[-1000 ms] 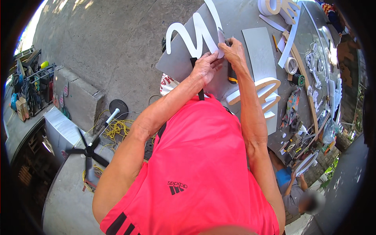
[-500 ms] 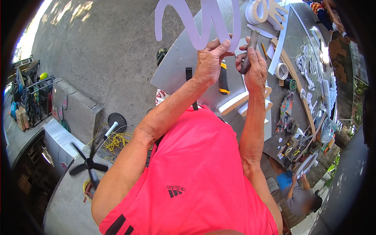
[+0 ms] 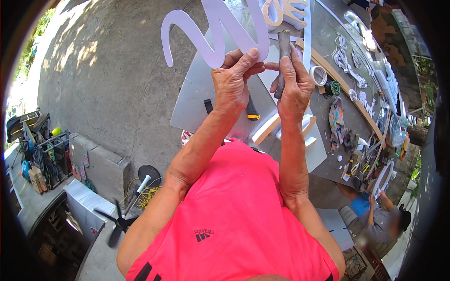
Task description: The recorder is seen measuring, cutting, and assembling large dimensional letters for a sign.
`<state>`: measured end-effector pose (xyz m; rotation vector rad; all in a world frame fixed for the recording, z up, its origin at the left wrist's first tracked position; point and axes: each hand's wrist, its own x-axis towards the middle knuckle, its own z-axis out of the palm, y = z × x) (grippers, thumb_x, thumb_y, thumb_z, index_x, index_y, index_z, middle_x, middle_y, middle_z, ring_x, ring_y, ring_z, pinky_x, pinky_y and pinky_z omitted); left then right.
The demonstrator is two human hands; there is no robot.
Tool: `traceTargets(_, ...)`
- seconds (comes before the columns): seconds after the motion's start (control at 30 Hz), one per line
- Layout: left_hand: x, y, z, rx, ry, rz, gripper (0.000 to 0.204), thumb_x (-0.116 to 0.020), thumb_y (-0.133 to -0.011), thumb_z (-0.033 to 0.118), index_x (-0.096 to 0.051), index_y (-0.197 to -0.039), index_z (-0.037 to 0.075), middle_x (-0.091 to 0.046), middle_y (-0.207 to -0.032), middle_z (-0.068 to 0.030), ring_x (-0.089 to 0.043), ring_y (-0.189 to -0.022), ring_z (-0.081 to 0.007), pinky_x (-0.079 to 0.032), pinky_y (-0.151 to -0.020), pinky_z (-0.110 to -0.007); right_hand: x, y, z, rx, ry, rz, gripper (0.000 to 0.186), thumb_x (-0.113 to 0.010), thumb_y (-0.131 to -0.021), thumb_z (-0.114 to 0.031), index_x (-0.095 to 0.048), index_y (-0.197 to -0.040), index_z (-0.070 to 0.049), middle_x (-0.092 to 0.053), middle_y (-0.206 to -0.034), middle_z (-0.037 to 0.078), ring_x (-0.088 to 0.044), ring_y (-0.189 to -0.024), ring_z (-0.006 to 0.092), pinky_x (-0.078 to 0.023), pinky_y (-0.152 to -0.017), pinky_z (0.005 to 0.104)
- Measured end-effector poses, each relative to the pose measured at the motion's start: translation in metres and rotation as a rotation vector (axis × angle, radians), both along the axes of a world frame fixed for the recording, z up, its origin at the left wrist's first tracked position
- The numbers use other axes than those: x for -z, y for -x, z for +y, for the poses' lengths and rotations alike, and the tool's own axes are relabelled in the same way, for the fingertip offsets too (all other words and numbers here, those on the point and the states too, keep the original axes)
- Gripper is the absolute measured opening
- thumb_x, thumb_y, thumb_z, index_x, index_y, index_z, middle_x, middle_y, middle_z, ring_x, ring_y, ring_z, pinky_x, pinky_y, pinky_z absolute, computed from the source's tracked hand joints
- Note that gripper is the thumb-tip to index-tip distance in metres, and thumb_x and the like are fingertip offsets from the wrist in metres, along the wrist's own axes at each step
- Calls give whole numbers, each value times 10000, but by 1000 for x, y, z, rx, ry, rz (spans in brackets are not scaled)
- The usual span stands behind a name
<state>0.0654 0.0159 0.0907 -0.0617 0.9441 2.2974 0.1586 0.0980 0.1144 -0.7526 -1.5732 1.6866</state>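
Observation:
My left hand (image 3: 232, 84) pinches a thin white curly letter cutout (image 3: 213, 51) by its lower edge, thumb on its face, holding it up over a grey board (image 3: 192, 93). My right hand (image 3: 293, 89) is wrapped round an upright dark grey rod (image 3: 283, 44), which stands just right of the cutout. Below and between my hands a black and yellow tool (image 3: 252, 111) lies on the board, partly hidden by my left hand. Thick white-sided letters with tan faces (image 3: 266, 129) lie below it.
The worktable holds more letters (image 3: 290, 14), a wood strip (image 3: 347, 91), tape (image 3: 318, 75) and scattered scraps. A co-worker (image 3: 379, 215) sits at lower right; another person's arm shows top right. A concrete block (image 3: 96, 159), a fan (image 3: 119, 222) and yellow cable (image 3: 147, 199) are at left.
The cutout has lifted and shifted left with my left hand. My right hand has left the black and yellow tool, now lying down, and holds the grey rod upright. The view has shifted.

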Motion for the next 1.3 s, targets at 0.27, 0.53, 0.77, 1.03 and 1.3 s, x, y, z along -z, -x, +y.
traceTargets(0.27,-14,-12,3,34,-44,89,147,-776,-910,38,-716,-1025,-30,-744,-884,-89,-711,-774,-162,-567,-638,-278,0,16,-19,76,-269,-3,438,-555,-1076,-179,-540,-1491,-40,-634,-1416,168,-678,-1130,167,-575,-859,292)
traceTargets(0.53,-12,-15,16,-12,-116,260,178,-796,-890,39,-743,-1034,-50,-735,-835,-76,-639,-644,-121,-493,-537,-265,-17,11,-20,71,-281,47,466,-538,-1085,-190,-495,-1521,-30,-684,-1337,162,-682,-1015,144,-561,-867,298)
traceTargets(0.77,-31,-12,25,-3,-82,307,103,-815,-880,59,-730,-887,1,-705,-755,-26,-590,-616,-69,-444,-542,-211,-19,10,-28,181,-489,-4,474,-494,-1106,-182,-447,-1552,-29,-742,-1160,127,-650,-870,120,-549,-802,291)
traceTargets(1.03,-36,-14,23,-16,-84,349,113,-828,-875,69,-724,-868,25,-692,-731,-6,-577,-617,-55,-436,-561,-216,-44,9,-11,130,-379,-115,456,-515,-1107,-217,-506,-1502,10,-699,-1056,48,-548,-826,59,-467,-711,198)
traceTargets(1.3,-31,-23,20,24,0,347,130,-839,-871,84,-719,-867,33,-687,-731,0,-571,-628,-55,-429,-566,-214,-46,8,-7,136,-427,-110,448,-491,-1109,-207,-514,-1478,46,-731,-1108,92,-559,-750,50,-432,-593,222)
